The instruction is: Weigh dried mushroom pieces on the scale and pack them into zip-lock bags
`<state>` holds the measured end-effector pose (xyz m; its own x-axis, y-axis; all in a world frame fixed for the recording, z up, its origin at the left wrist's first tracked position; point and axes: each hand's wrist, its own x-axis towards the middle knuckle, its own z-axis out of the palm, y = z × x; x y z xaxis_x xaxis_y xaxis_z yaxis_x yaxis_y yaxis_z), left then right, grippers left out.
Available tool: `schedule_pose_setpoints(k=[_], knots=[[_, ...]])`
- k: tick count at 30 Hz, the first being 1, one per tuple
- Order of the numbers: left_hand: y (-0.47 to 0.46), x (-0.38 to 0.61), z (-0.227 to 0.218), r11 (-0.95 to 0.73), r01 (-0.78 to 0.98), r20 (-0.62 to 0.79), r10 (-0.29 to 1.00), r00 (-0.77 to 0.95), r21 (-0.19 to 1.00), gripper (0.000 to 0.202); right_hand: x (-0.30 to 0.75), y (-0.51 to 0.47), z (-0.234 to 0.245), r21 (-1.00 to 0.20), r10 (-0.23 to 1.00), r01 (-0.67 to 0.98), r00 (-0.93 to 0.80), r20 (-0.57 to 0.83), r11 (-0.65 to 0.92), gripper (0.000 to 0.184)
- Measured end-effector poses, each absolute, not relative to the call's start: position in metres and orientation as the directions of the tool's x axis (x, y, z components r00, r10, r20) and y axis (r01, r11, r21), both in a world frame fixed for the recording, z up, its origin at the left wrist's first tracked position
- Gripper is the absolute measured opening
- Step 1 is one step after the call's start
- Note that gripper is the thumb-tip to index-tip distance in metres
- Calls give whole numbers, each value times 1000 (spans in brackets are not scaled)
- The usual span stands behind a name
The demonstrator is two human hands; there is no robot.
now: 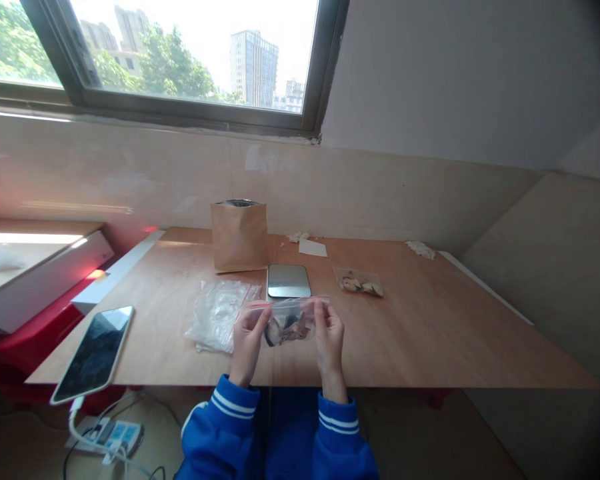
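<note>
Both hands hold a small clear zip bag [287,321] with dark and pale dried pieces inside, lifted just above the wooden table [430,333]. My left hand [247,343] pinches the bag's top left corner. My right hand [329,337] pinches its top right corner. Both sleeves are blue with white stripes. Just behind the bag lies a flat silver scale [289,281].
A pile of empty clear bags [217,313] lies left of my hands. A brown paper pouch [239,235] stands open behind. A filled clear bag [359,282] lies to the right. A phone [94,353] rests at the table's left corner. Paper scraps [313,247] sit near the wall.
</note>
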<state>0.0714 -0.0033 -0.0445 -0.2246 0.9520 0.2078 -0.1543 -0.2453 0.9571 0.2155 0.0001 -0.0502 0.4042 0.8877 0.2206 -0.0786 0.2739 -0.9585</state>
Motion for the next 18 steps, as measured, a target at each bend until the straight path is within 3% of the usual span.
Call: schedule_pose_setpoints(k=[6,18], knots=[[-3,67,-46,-231,-121,195,947,-254,965,26,216,0,-53,-961,930,-81,287,231,264,33],[-7,71,-40,-217,-152,169,946,-275,964,26,215,-6,-44,-960,887,0,383,257,278,27]])
